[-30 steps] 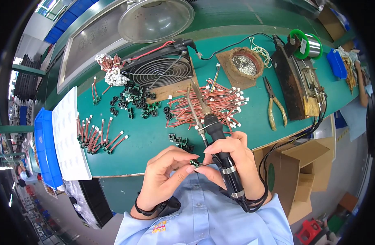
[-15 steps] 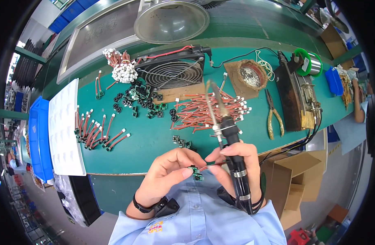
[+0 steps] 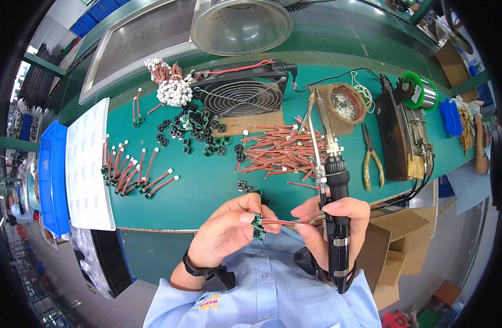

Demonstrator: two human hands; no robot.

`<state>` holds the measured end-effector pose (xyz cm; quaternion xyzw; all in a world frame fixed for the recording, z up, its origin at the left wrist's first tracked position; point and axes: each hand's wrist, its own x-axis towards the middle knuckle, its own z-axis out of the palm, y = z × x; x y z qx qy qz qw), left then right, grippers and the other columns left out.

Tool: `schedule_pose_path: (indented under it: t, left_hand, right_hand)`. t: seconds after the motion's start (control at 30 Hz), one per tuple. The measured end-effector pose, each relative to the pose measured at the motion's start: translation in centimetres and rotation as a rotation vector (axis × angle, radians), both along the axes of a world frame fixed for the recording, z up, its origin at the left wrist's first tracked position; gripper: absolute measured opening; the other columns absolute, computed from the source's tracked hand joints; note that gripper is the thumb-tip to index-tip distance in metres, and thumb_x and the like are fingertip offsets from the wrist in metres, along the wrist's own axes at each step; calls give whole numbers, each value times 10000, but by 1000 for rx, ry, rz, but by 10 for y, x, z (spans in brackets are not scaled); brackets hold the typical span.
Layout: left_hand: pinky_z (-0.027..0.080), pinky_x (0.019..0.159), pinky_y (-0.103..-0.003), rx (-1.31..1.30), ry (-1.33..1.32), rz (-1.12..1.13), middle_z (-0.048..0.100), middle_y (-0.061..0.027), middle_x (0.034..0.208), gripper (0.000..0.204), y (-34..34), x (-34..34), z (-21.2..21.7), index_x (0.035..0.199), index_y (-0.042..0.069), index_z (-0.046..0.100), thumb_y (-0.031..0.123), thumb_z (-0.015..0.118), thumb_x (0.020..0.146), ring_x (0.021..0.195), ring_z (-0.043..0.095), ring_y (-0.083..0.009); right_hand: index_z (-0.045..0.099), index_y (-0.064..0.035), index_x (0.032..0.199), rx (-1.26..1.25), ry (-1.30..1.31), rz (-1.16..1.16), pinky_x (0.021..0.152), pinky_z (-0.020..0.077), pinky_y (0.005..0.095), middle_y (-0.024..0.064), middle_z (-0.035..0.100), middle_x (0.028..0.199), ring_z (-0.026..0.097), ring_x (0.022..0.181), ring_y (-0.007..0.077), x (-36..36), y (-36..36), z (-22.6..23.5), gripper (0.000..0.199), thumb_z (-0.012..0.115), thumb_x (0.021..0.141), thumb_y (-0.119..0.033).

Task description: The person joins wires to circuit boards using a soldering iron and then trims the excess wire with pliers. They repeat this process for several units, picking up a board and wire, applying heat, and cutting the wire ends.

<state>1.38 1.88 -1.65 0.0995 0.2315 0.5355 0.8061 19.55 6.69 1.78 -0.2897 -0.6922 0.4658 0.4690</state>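
fingers of left hand [image 3: 223, 227] pinched on small green board [image 3: 257, 228], which is held above shirt front, near desk [image 3: 190, 205] edge. red-brown wires [image 3: 278, 221] run from board to right hand [image 3: 353, 216]. its fingers clamped around soldering iron [image 3: 337, 183], tips also at wires; iron points away from body. beyond, on desk: heap of red-brown wires [image 3: 278, 153], black fan [image 3: 242, 98], pliers [image 3: 369, 146].

The green table [image 3: 207, 180] is bright. Shiny spots show on the metal hood [image 3: 242, 30]. Straight edges bend, and the corners are black.
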Motion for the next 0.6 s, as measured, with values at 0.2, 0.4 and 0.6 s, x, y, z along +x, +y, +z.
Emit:
schedule_pose_path:
  t: [0.2,0.4,0.6]
  left_hand:
    - [428,838,-379,-24,98,74,601,-177,840,167,1,0,9,850,28,486,179,544,809,871,576,-295]
    - [417,828,-376,12,174,134,600,-173,819,178,0,-4,12,841,28,480,190,546,806,860,566,-295]
    - [409,899,-351,58,-88,15,602,-167,1009,116,-1,-10,-5,894,56,481,147,529,841,971,578,-246]
  right_hand:
    - [368,-69,1113,109,-144,-52,621,487,264,186,579,867,603,771,199,4,4,-2,459,666,768,-12]
    - [381,-64,1122,176,-139,-116,677,451,294,171,570,839,598,774,217,13,9,-6,458,672,768,-64]
    - [393,-68,1111,110,-73,-84,733,422,338,175,574,844,577,702,214,11,1,-10,453,680,775,-161]
